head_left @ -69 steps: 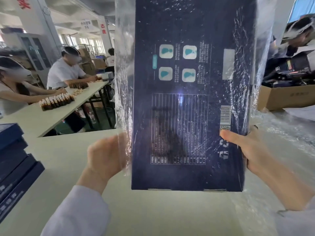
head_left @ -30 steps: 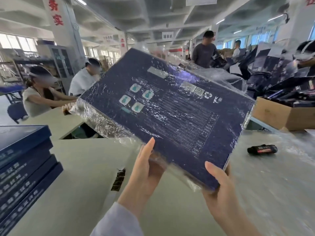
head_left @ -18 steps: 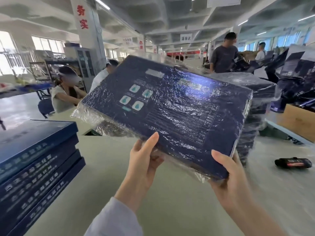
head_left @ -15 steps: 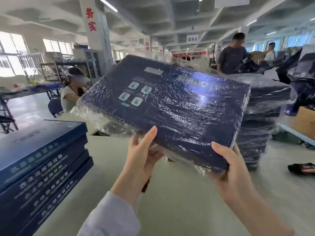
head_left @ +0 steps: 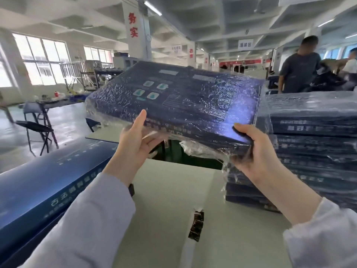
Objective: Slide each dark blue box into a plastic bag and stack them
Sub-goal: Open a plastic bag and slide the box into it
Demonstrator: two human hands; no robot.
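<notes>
nearest, the pale table (head_left: 170,209) carries a small dark scrap (head_left: 196,225), and a pile of unbagged dark blue boxes (head_left: 48,182) lies at the wearer's left. above the table the left hand (head_left: 133,144) grips the near long edge of the bagged box, thumb laid on its top face and fingers curled beneath. the right hand (head_left: 255,151) clamps the near right corner the same way, thumb on top and fingers wrapped under through the film. the dark blue box (head_left: 183,101) is held in the air inside the plastic bag (head_left: 202,149), whose loose end hangs crumpled under the near edge between the hands. its long axis runs left to right across the view, with the far edge tilted up. the stack of bagged boxes (head_left: 313,132) stands just to the right, its top about level with the box's right end; whether they touch cannot be told. the right hand is the nearer one, so the likely move is a short carry rightward and a flat set-down on top. farther off, a worker in a dark shirt (head_left: 297,70) stands behind the stack.
</notes>
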